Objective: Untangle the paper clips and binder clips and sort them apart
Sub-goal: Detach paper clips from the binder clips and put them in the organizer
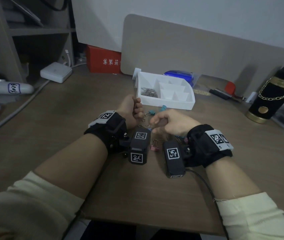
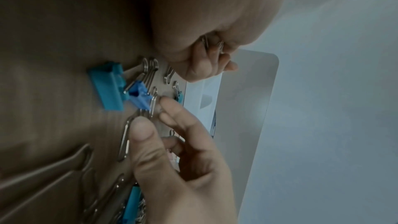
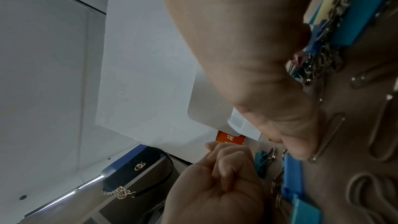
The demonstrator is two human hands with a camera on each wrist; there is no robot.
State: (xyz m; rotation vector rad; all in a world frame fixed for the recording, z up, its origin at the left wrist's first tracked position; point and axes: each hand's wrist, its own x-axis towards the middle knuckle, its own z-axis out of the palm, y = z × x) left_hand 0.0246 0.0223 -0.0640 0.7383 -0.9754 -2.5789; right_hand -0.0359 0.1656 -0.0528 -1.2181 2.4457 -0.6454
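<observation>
Thin silver paper clips [image 2: 124, 140] and blue binder clips [image 2: 107, 88] are lying mixed on the worktop [image 1: 68, 118] — right-hand fingers [image 2: 142, 132] pinching one clip, left hand [image 1: 130, 108] curling around several.

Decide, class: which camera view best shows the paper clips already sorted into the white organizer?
The head view: the paper clips lie heaped in the white organizer's left compartment, seen from above. Both wrist views catch only the organizer's outer wall, not those clips.
</observation>
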